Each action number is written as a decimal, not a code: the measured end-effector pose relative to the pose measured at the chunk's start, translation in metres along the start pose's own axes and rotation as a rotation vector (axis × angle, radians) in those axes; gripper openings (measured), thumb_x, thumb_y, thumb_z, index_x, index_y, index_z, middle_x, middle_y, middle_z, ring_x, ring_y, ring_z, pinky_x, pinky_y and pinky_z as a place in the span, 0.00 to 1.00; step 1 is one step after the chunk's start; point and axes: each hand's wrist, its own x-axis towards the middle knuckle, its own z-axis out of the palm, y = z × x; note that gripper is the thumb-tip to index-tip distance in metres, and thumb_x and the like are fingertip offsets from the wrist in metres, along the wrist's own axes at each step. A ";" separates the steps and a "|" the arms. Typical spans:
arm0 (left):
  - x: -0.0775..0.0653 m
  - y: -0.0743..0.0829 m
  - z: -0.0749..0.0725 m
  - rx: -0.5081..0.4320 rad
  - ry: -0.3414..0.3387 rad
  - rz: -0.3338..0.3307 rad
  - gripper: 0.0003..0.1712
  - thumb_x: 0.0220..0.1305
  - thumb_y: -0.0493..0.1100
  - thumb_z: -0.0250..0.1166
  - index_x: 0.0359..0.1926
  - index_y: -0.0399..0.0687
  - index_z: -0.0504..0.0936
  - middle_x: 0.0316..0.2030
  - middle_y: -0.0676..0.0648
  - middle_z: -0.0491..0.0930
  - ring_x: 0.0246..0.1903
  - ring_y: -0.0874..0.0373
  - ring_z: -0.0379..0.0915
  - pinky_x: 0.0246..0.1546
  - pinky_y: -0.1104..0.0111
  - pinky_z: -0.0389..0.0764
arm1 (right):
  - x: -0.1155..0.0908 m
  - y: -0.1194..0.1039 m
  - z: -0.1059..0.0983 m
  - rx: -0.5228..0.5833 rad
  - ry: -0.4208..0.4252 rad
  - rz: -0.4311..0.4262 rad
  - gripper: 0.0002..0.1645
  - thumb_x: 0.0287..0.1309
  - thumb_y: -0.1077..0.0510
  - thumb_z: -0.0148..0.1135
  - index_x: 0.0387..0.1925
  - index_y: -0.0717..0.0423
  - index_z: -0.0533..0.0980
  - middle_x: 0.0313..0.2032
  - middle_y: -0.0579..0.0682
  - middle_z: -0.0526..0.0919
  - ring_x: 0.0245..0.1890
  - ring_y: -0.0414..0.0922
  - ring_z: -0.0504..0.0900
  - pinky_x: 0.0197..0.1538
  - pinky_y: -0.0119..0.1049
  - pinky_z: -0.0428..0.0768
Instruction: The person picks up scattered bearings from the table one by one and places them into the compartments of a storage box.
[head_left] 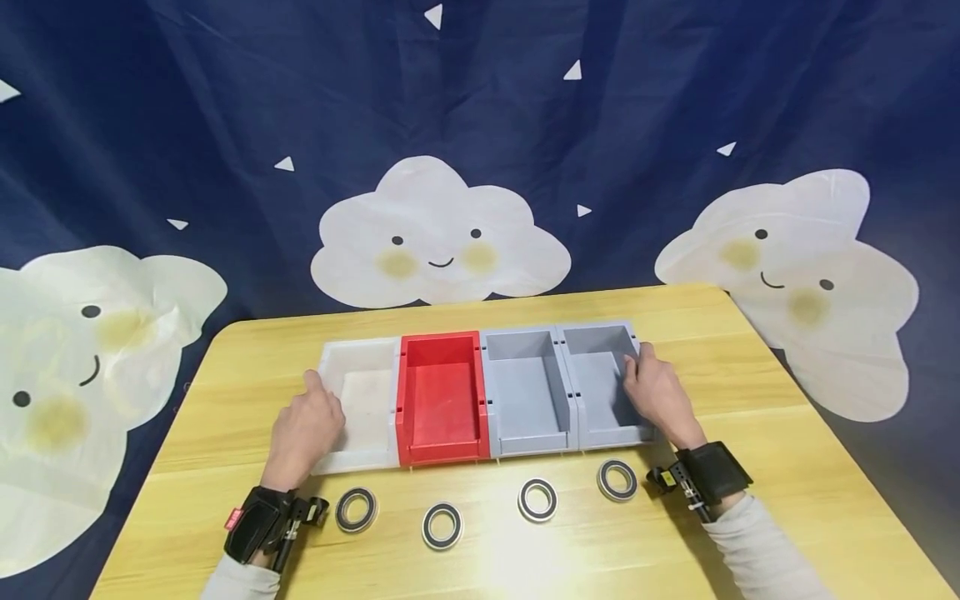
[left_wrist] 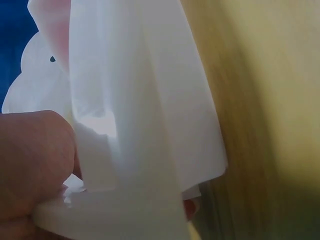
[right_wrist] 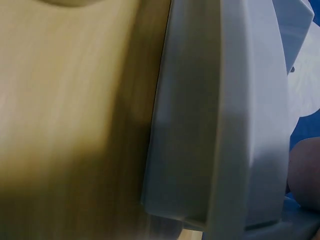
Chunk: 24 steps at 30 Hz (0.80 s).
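Note:
Four joined open bins stand in a row: a white bin (head_left: 367,400), a red bin (head_left: 445,400), a grey bin (head_left: 527,392) and, at the right end, another grey bin (head_left: 600,383). My left hand (head_left: 306,429) grips the outer side wall of the white bin, its thumb on the inside of the rim in the left wrist view. At the opposite end, my right hand (head_left: 662,396) holds the outer wall of the right grey bin (right_wrist: 232,120). Most of the fingers are hidden behind the walls in both wrist views.
Several black-and-silver ball bearings lie in front of the bins: one at left (head_left: 343,510), a second bearing (head_left: 428,527), a third bearing (head_left: 524,500) and one near the right wrist (head_left: 603,481). A dark blue cloud-printed curtain (head_left: 495,100) hangs behind the wooden table (head_left: 750,500).

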 end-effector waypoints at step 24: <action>-0.004 -0.005 -0.005 0.000 0.006 -0.022 0.16 0.76 0.43 0.39 0.49 0.30 0.58 0.22 0.35 0.73 0.18 0.44 0.71 0.16 0.56 0.69 | -0.010 -0.009 -0.015 0.001 -0.019 -0.028 0.38 0.77 0.42 0.45 0.68 0.72 0.61 0.51 0.79 0.76 0.49 0.72 0.79 0.47 0.64 0.77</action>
